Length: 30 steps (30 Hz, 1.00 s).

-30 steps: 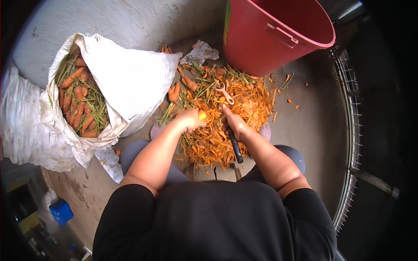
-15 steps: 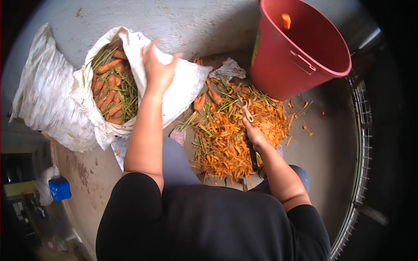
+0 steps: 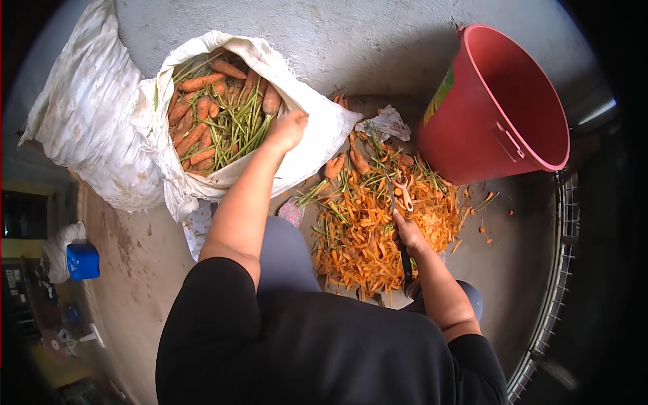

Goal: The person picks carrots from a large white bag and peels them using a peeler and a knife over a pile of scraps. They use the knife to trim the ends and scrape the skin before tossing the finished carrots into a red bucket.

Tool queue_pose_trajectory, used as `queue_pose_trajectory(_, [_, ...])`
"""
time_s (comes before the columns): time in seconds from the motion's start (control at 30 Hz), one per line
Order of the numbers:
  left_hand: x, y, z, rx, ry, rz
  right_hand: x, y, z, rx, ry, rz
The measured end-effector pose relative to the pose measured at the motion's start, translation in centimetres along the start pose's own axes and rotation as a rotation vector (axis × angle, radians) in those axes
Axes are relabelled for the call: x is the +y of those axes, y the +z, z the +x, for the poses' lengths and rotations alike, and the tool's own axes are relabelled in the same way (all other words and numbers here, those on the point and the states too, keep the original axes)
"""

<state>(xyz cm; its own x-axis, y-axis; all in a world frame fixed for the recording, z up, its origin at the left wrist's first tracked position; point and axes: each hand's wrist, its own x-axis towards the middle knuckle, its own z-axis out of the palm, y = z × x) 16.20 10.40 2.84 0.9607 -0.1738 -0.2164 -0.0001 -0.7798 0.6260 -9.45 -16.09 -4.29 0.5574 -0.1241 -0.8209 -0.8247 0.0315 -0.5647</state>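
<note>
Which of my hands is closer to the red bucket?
Your right hand. It holds a black-handled tool over the carrot peelings, in front of the bucket. Your left hand is farther off, at the edge of the white sack.

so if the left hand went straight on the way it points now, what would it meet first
Most likely the white cloth of the sack right by the left hand, which it seems to touch already; the wall lies beyond, though depth is hard to judge here.

Carrots (image 3: 201,83) lying in the sack (image 3: 320,138) at left, peelings (image 3: 361,253) spreading over the floor (image 3: 503,250), bucket (image 3: 455,131) sitting at right
</note>
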Motion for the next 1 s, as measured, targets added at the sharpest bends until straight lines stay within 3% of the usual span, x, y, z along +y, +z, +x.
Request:
queue_pose_trajectory(0.07, [-0.9, -2.0, 1.1, 0.397, 0.07, -0.025, 0.2, -0.2, 0.4, 0.008, -0.014, -0.02])
queue_pose_trajectory(0.1, [-3.9, -2.1, 4.3, 0.506, 0.01, -0.235, 0.3, -0.2, 0.4, 0.014, -0.006, -0.041])
queue_pose_trajectory(0.17, [-4.5, -4.4, 5.8, 0.761, -0.061, -0.04, 0.3, 0.0, 0.1, 0.034, -0.024, -0.063])
queue_pose_trajectory(0.2, [-4.3, -5.6, 6.5, 0.695, -0.186, -0.044, 0.1, 0.0, 0.0, 0.047, -0.038, -0.074])
queue_pose_trajectory(0.27, [-5.4, -6.8, 8.9, 0.59, -0.172, 0.154, 0.2, -0.1, -0.1, 0.041, -0.041, -0.095])
queue_pose_trajectory(0.3, [-5.3, -7.3, 9.7, 0.416, -0.145, 0.198, 0.1, -0.3, -0.2, 0.024, -0.038, -0.086])
queue_pose_trajectory(0.4, [-3.2, -7.5, 10.9, 0.331, -0.218, 0.134, -0.3, -0.4, -0.4, 0.011, -0.03, -0.058])
queue_pose_trajectory(0.47, [-6.1, -7.7, 14.5, 0.37, -0.224, 0.112, 0.1, -0.4, 0.0, 0.012, -0.027, -0.061])
queue_pose_trajectory(0.53, [-4.3, -9.3, 14.0, 0.327, -0.39, 0.221, 0.7, -0.6, 0.8, -0.004, -0.026, -0.085])
queue_pose_trajectory(0.57, [-5.6, -9.4, 15.3, 0.275, -0.329, 0.343, 1.2, -0.8, 1.1, -0.005, -0.018, -0.09])
queue_pose_trajectory(0.67, [-9.5, -9.5, 18.0, 0.217, -0.168, 0.445, 2.7, -1.0, 2.8, 0.069, -0.022, -0.342])
queue_pose_trajectory(0.73, [-11.3, -9.5, 19.4, 0.207, -0.175, 0.508, 3.3, -1.3, 2.7, 0.12, -0.068, -0.685])
queue_pose_trajectory(0.87, [-11.2, -8.6, 18.2, 0.321, -0.166, 0.172, 4.6, -1.7, 3.7, 0.102, -0.054, -1.045])
queue_pose_trajectory(0.9, [-11.2, -8.7, 18.0, 0.296, -0.148, 0.116, 4.4, -1.7, 4.3, 0.054, 0.053, -1.017])
queue_pose_trajectory(0.97, [-9.7, -9.2, 16.8, 0.313, -0.169, -0.028, 4.5, -1.6, 6.1, 0.2, -0.011, -1.029])
queue_pose_trajectory(1.0, [-9.0, -9.2, 15.5, 0.346, -0.153, -0.267, 4.7, -1.5, 7.1, 0.264, -0.046, -1.033])
